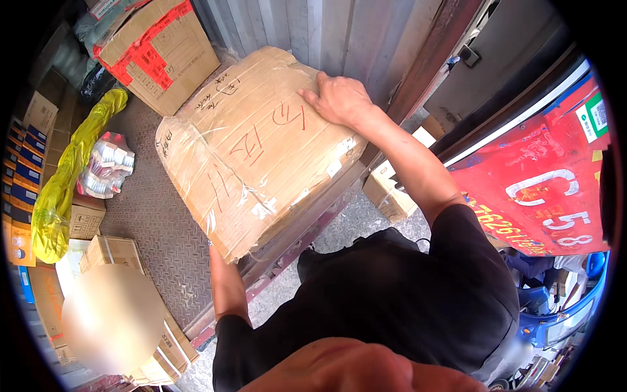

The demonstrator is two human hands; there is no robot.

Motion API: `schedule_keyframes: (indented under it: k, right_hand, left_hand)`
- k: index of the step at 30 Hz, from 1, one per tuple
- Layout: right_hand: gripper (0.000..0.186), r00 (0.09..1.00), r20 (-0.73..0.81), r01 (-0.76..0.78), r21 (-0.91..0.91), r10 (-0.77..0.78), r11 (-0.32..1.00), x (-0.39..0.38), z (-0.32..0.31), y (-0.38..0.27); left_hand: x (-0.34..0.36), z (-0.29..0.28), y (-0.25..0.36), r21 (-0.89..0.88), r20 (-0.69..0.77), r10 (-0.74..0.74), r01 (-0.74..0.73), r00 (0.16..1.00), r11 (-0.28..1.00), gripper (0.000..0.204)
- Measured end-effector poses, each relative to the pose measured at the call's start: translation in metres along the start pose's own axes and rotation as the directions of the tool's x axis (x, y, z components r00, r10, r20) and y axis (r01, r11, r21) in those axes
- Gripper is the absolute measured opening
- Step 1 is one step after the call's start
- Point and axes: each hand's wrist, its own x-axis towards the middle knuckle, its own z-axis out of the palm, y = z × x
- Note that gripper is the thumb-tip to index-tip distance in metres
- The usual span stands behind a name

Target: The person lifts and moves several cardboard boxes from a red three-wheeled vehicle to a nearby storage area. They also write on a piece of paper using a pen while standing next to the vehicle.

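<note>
Large carton: brown, scuffed and bound with clear tape, the large carton [251, 140] is at the doorway edge of the tread-plate floor [166, 251]; whether it rests fully there cannot be told.
Right grip: the right hand [341, 100] grasps the carton's far right edge, thumb over the top.
Left grip: the left forearm [228, 297] goes behind the near-left corner; the left hand is hidden, its grip impossible to tell.
Step in hand: apparently two-handed handling of the carton.
Next move: probably calls for firm support low down, the cardboard looking soft.
Carton writing: red strokes across the top, darker handwriting near the far-left edge.
Neighbouring box: the red-taped carton [192, 68] bears a printed panel.
Doorway: the red panel [496, 179] carries white and yellow characters and a green-bordered label [593, 116].
</note>
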Motion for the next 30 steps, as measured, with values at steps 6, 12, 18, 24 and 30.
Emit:
schedule_keyframes:
  k: [6,12,18,24,30]
  right_hand:
    - [0.034,0.647,-0.551,0.472,-0.252,-0.526,0.845,0.019,0.002,0.003]
    - [0.033,0.907,-0.372,0.216,0.015,-0.195,0.976,0.022,0.011,0.012]
    - [0.021,0.648,-0.700,0.494,0.088,-0.299,0.865,-0.074,0.018,0.009]
    - [0.026,0.339,-0.786,0.679,-0.176,-0.517,0.712,-0.073,0.051,0.017]
    - [0.039,0.477,-0.706,0.617,-0.156,-0.524,0.772,-0.087,0.060,0.011]
  left_hand:
    - [0.019,0.012,-0.018,-0.060,0.049,-0.009,0.012,0.999,0.998,0.067]
    - [0.004,0.025,-0.041,-0.129,0.098,-0.016,0.029,0.995,0.991,0.066]
    - [-0.084,0.051,-0.060,-0.079,-0.032,0.016,-0.019,0.999,0.997,0.061]
    - [-0.100,0.094,-0.067,-0.065,-0.180,0.120,-0.133,0.976,0.989,0.087]
    - [-0.118,0.100,-0.039,0.609,-0.295,0.289,-0.054,0.911,0.791,0.072]
